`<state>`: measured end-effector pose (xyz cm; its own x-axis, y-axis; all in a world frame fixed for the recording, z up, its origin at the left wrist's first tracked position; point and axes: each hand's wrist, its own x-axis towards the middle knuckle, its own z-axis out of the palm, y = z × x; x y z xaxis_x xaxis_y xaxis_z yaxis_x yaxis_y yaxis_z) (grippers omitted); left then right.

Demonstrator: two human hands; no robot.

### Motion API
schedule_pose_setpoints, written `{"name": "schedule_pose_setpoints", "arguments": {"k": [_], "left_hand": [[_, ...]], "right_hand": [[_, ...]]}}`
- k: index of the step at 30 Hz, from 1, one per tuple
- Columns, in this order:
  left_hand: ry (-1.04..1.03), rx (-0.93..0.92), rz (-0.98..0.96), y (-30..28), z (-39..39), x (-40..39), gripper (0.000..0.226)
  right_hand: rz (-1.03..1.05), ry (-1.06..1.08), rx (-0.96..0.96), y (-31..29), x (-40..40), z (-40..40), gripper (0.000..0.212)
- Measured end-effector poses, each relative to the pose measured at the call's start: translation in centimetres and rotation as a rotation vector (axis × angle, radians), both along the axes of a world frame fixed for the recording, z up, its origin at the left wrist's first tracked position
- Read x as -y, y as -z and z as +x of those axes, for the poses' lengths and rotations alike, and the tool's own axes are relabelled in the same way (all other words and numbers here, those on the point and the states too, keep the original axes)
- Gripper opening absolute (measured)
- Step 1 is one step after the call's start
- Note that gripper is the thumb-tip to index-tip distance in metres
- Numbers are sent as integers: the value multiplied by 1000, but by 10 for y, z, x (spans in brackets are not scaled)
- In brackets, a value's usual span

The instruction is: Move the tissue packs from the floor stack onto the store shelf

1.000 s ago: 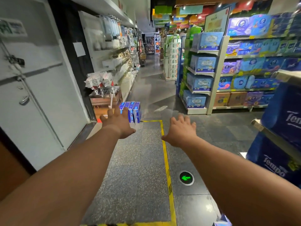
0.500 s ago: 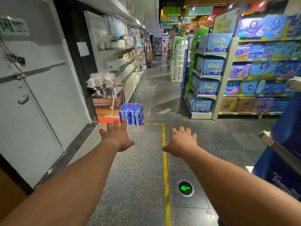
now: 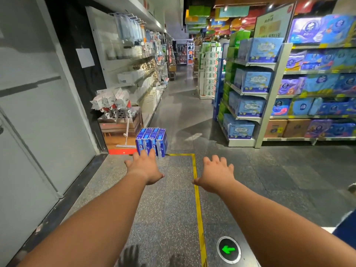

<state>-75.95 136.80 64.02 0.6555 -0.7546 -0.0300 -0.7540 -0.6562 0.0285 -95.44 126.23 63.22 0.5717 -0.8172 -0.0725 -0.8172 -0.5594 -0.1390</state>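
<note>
A small stack of blue tissue packs stands upright on the floor ahead, at the far end of a yellow-lined floor panel. My left hand is stretched out palm down with fingers apart, its fingertips just short of the packs' front. My right hand is also held out palm down and spread, empty, to the right of the yellow line. A store shelf with blue tissue bundles stands to the right of the aisle.
Grey doors line the left wall. A wooden crate with boxed goods and a mop sits behind the packs. Shelving with white housewares runs along the left. A green arrow light glows in the floor. A dark blue object pokes in at the lower right.
The view has shifted left and the blue shelf at the right edge has slid out of frame. Both hands stay spread and empty, and the packs look nearer.
</note>
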Motion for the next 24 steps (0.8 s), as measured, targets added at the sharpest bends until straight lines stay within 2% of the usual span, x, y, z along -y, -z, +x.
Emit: {"name": "schedule_pose_setpoints", "arguments": {"k": [5,9,16,24], "left_hand": [[27,-43,23,16,38,64,95],[34,-50,46,36,68,138,100],[-36,-133,50,71,113,285,108],[-140,-207,30,79,166,449,106]], "right_hand": [[17,13,1,9,56,39,88],[22,19,20,22,128,66,87],[66,-27,-12,49,290,110,89],[84,-150,-93,49,469,181,86]]}}
